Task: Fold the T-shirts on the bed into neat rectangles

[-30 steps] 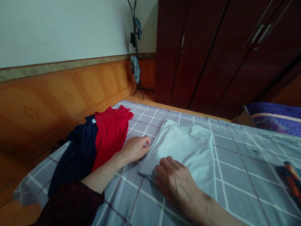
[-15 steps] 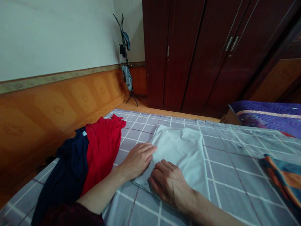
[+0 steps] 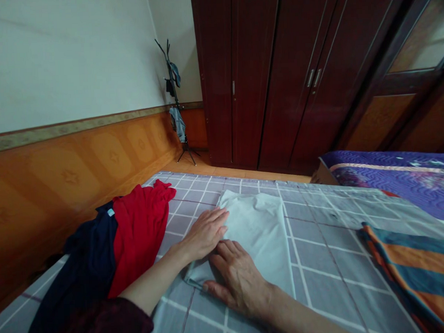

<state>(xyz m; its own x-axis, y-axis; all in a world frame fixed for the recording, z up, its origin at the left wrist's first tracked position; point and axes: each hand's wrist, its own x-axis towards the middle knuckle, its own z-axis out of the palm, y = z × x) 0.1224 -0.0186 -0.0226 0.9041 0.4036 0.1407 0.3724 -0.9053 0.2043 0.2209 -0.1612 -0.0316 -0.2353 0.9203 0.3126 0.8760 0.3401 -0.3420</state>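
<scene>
A white folded garment (image 3: 258, 228) lies flat on the grey checked bedsheet (image 3: 320, 260), its near left corner slightly raised. My left hand (image 3: 206, 232) rests on the garment's left edge with its fingers stretched out. Close beside it, my right hand (image 3: 240, 277) lies on the near part of the cloth, fingers bent a little and thumb spread toward the near edge. Neither hand grips the fabric. Left of my forearm are a red garment (image 3: 140, 227) and a dark blue garment (image 3: 90, 253), both loosely heaped.
A folded orange and teal striped cloth (image 3: 418, 261) lies at the right. Beyond the bed stand a dark red wardrobe (image 3: 255, 78) and a coat rack (image 3: 176, 100) with items hanging on it. A purple quilted cover (image 3: 389, 173) is at the far right.
The view has turned slightly right and up, so everything sits further left. My right hand's fingers have uncurled and its thumb has spread out; my left hand stays on the garment's left edge.
</scene>
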